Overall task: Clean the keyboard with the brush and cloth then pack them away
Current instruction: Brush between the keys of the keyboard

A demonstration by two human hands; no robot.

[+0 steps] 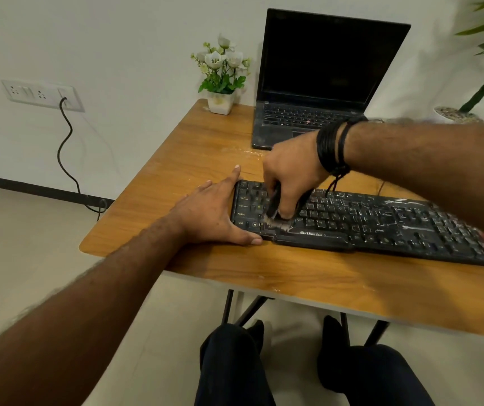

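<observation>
Your left hand (214, 213) lies flat and open against the keyboard's (381, 224) left end, near the table's (194, 153) left edge. Just right of it, your right hand (292, 174) has its grip closed around the brush (274, 208), bristles down on the keys by the front row. The keyboard runs along the table's front edge.

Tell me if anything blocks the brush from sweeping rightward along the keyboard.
Nothing visible does. The right hand holds the brush on the left-side keys of the keyboard; the keys to its right lie bare. The left hand braces the keyboard's left end, behind the sweep.
</observation>
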